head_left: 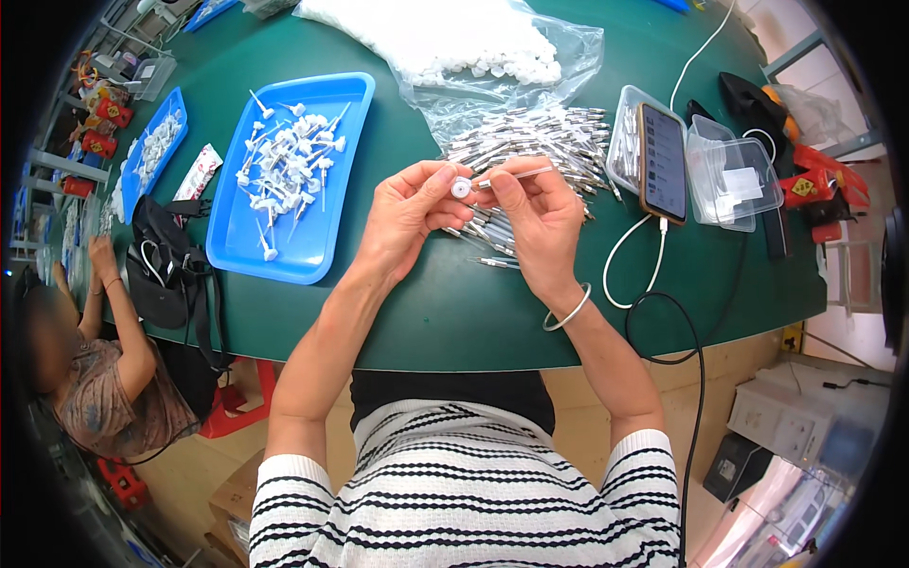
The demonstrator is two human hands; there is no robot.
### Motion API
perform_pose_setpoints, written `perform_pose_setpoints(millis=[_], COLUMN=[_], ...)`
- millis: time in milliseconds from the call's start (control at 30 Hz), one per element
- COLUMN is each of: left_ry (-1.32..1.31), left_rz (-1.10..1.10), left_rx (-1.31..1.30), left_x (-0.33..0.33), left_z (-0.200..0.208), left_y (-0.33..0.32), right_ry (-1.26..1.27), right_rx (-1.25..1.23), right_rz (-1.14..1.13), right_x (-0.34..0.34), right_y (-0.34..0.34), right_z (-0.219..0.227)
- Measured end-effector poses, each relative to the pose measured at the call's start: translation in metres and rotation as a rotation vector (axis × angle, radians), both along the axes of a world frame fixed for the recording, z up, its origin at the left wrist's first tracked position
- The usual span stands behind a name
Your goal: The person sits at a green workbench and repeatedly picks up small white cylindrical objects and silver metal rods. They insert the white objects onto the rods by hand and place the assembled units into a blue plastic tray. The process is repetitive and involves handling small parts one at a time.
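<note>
My left hand (405,216) pinches a small round white plastic cap (461,188) between thumb and index finger, its round face turned toward me. Close beside it, my right hand (542,225) grips a thin pale rod (532,172) with a metal end that points at the cap. Whether the rod's end touches the cap I cannot tell. Behind and under both hands spreads a pile of similar thin metal-tipped rods (530,137). Beyond it, a clear plastic bag (578,47) lies open with many white caps (511,64) spilling toward its mouth.
A blue tray (317,248) at left holds white caps with rods attached. To the right stand a phone (662,161) with a white cable, a clear box (623,142) of rods and a clear lid (734,185). A black bag (161,260) and another person (118,369) are far left.
</note>
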State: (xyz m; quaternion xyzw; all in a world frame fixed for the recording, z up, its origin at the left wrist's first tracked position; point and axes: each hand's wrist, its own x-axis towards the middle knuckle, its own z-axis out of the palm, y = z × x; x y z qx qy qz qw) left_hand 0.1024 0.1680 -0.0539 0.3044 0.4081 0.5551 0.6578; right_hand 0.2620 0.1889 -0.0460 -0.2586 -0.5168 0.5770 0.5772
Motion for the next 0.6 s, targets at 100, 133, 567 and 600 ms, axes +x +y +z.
perform_pose_setpoints(millis=[100,133,567,600], left_ry=[0.121,0.133,0.18,0.181], left_rz=[0.008,0.002,-0.028,-0.034], left_rx=[0.009,0.009,0.02,0.024], left_x=[0.004,0.005,0.003,0.003], left_z=[0.005,0.007,0.011,0.012], left_y=[-0.002,-0.003,-0.003,-0.003], right_ry=[-0.008,-0.005,-0.04,-0.047], right_rx=[-0.033,-0.049,-0.049,-0.045], right_rz=[0.0,0.005,-0.011,-0.012], right_x=[0.002,0.003,0.002,0.003], right_y=[0.001,0.001,0.003,0.004], right_z=[-0.001,-0.001,-0.004,-0.004])
